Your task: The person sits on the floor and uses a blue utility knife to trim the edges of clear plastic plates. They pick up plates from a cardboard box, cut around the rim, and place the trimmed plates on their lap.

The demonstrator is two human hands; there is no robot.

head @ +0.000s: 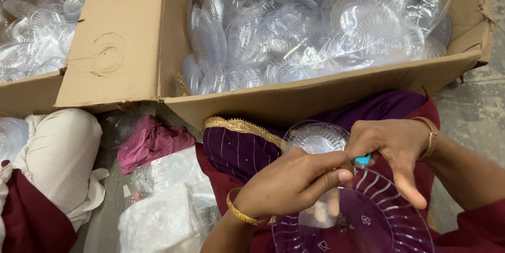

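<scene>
Both hands meet over the lap: left hand [294, 182] grips the rim of a clear ribbed plastic plate [368, 216], right hand [392, 145] pinches a small blue tool [363, 160] at its top edge. Plate lies flat just below both hands, left hand nearer. Second clear plate [315, 136] behind. Big cardboard box [315, 98] of clear plates sits beyond.

Big cardboard box [315, 100] takes up the far middle, packed with clear plastic lids [315, 27], some stacked on edge at its left. Its flap [121, 37] folds out left over a second cardboard box [26, 95], also full of clear pieces [37, 32]. Near left there's a crumpled pink cloth [150, 142], clear plastic bags [168, 205] below it, and a cream bundle [58, 158].
</scene>
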